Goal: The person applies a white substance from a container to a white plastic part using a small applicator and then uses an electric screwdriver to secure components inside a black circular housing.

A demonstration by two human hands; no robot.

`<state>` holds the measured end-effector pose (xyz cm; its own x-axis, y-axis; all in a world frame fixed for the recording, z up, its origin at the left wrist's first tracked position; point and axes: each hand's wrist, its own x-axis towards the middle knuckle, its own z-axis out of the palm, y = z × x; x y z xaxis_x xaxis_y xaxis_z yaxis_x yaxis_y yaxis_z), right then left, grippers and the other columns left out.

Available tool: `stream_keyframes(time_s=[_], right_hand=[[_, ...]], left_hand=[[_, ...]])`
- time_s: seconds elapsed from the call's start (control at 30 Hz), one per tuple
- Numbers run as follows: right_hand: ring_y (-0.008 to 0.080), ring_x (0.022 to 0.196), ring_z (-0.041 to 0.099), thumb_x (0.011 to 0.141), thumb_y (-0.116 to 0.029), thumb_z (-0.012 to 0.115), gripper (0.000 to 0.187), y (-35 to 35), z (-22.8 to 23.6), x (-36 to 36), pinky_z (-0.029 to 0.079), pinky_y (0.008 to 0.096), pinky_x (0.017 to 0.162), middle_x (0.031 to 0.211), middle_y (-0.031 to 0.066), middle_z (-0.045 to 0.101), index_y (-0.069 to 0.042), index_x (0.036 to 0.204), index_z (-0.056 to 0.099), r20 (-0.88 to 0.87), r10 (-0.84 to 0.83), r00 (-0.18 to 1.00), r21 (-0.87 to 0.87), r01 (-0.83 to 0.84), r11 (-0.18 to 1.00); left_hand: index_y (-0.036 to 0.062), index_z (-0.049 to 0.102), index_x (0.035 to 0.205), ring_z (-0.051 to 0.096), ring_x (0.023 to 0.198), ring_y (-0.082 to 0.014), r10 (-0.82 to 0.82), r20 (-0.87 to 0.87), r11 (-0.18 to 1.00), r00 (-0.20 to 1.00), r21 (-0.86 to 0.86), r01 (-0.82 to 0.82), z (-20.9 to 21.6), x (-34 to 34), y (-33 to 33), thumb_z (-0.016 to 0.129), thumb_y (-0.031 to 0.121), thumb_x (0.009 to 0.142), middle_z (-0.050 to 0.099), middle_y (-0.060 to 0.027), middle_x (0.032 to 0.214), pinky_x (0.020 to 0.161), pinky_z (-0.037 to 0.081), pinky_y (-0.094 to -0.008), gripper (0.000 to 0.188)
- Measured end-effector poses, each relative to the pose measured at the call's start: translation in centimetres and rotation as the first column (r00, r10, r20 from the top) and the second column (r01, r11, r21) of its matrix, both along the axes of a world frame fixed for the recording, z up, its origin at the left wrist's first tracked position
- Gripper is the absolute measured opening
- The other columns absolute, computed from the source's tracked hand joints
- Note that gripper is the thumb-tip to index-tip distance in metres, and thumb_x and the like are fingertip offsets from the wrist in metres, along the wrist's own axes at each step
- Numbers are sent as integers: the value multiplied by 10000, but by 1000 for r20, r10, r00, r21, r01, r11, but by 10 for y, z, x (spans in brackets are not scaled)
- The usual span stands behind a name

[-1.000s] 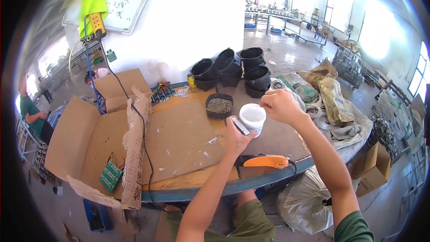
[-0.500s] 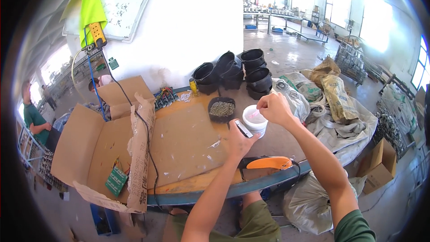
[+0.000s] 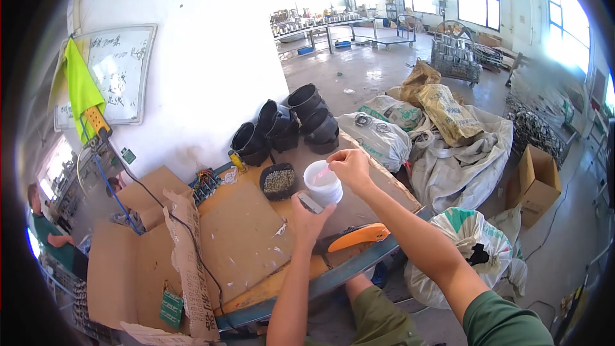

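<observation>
My left hand (image 3: 311, 223) is closed around a small flat rectangular piece (image 3: 310, 203), pale on top with a dark edge. It is held up close to the near side of a white plastic tub (image 3: 329, 193). Over the tub's rim, my right hand (image 3: 350, 168) pinches a thin pinkish strip (image 3: 323, 172) that slants down into the opening. The exact kind of either held thing cannot be made out. Left of the tub stands a black container (image 3: 278, 182) filled with small grey-brown pieces. Below my hands lies an orange-and-black tool (image 3: 359, 237) at the table edge.
A cardboard sheet (image 3: 240, 237) covers the wooden table. An open carton (image 3: 115, 269) stands left, a dark cable across its edge. Black buckets (image 3: 314, 118) are stacked behind the tub. Sacks (image 3: 461, 154) are heaped at right. Another person (image 3: 54, 237) stands far left.
The view has turned to the right, so the table and wall sit further left in the picture. Both hands stay at the tub with their holds unchanged; more of the pinkish strip shows now.
</observation>
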<state>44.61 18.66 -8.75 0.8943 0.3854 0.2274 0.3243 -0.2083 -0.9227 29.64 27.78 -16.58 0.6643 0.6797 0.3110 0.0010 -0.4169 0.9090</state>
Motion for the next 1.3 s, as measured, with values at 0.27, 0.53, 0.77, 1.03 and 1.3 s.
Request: stream_keyframes(time_s=[0.27, 0.53, 0.77, 1.03, 1.3], right_hand=[[112, 688, 632, 743, -44, 733, 185, -25, -13, 5, 498, 253, 648, 795, 69, 728, 21, 911, 778, -198, 74, 977, 292, -13, 956], [67, 633, 533, 871, -82, 735, 206, -95, -6, -19, 423, 215, 565, 765, 2, 645, 32, 1042, 751, -358, 384, 851, 540, -147, 829], [55, 695, 550, 1005, -98, 625, 92, -154, -27, -130, 425, 179, 596, 892, 2, 651, -47, 1077, 650, -533, 651, 541, 653, -226, 723], [130, 772, 646, 956, -4, 568, 108, -167, -50, -216, 534, 221, 694, 917, 76, 687, -6, 1041, 634, -585, 749, 311, 761, -111, 640], [131, 730, 659, 941, 1, 625, 52, -157, -55, -237, 549, 226, 685, 898, 95, 705, 25, 958, 669, -557, 766, 322, 732, -245, 635]], left_hand=[[32, 473, 1231, 575, 1055, -203, -4, -17, 1000, 1000, 10, 4, 1, 2, -7, 945, 232, 651, 574, -93, 1128, 923, 486, -345, 774], [44, 469, 1267, 589, 972, -196, 32, 284, 999, 958, 31, -42, 29, -49, -27, 936, 250, 660, 579, -98, 1064, 852, 508, -355, 793], [48, 469, 1289, 570, 817, -102, -194, 147, 939, 970, -259, 227, 45, -184, -72, 914, 83, 692, 588, -15, 891, 742, 506, -264, 745], [32, 483, 1303, 550, 850, -104, -115, -33, 983, 993, -147, 109, 59, -270, -96, 982, 237, 631, 575, -15, 972, 774, 478, -262, 861], [30, 482, 1388, 506, 862, -75, -106, -26, 993, 994, -49, 104, 56, -288, -86, 1003, 227, 608, 496, 35, 929, 772, 452, -236, 959]])
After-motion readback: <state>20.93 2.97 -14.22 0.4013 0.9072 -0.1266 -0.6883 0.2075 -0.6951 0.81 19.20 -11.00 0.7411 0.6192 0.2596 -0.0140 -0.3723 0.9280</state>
